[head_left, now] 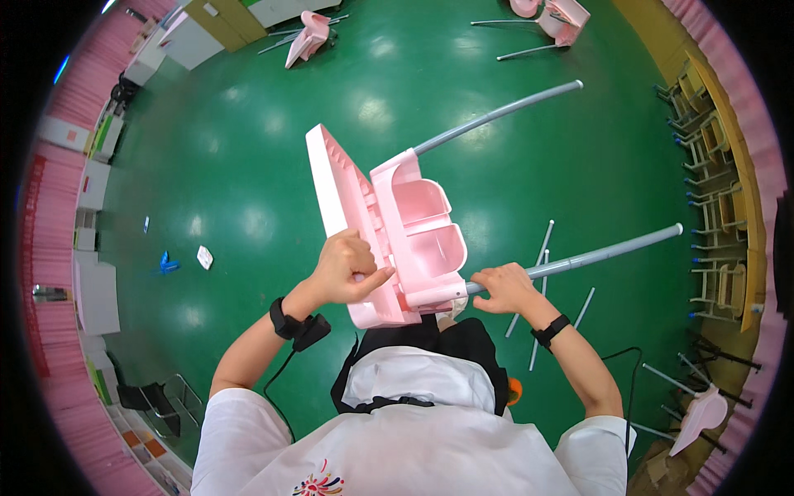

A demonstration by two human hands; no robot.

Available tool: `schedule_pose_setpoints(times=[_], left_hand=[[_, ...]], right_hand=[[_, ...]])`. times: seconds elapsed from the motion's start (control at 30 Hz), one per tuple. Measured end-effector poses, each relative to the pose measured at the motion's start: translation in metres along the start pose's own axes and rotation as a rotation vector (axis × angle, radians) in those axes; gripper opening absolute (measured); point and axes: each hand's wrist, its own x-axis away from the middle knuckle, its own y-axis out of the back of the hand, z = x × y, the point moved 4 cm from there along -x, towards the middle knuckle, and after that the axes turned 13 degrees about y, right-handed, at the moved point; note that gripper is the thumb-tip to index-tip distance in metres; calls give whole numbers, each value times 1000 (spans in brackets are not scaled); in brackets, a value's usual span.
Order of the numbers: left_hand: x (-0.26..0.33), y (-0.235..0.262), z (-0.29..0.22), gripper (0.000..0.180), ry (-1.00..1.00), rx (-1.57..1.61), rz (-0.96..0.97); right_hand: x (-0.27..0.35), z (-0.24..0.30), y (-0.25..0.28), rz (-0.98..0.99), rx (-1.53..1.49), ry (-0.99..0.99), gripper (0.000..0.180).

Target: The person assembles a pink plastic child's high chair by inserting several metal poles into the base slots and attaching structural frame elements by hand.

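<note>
A pink plastic furniture body, possibly a child's high chair, lies on its side in front of my lap. It has a broad ridged panel on the left and two box-like hollows in its middle. Two grey metal tube legs stick out to the right, the far leg and the near leg. My left hand is closed at the panel's near part, its thumb pointing right over the pink plastic. Fingers of my right hand wrap the near leg beside its socket.
Several loose metal tubes lie on the green floor at my right. Similar pink pieces with tubes lie farther off. A blue item and a white packet rest at left. Stacked wooden chairs line the right wall.
</note>
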Motion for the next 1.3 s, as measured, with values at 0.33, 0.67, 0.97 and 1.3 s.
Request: schedule_pose_setpoints(times=[0.33,0.67,0.97,1.3], left_hand=[[-6,-10,-9,41,24,34,49],[-15,-14,2,47,5,8,1],[-17,-23,-7,46,-9,-7,-27],[-63,-43,19,53,-24,54,-86]], right_hand=[[12,9,-5,-34,12,39,36],[-8,10,-6,-6,23,86,64],[-38,22,-33,87,120,122,45],[-41,-1,-35,116,107,227,33]])
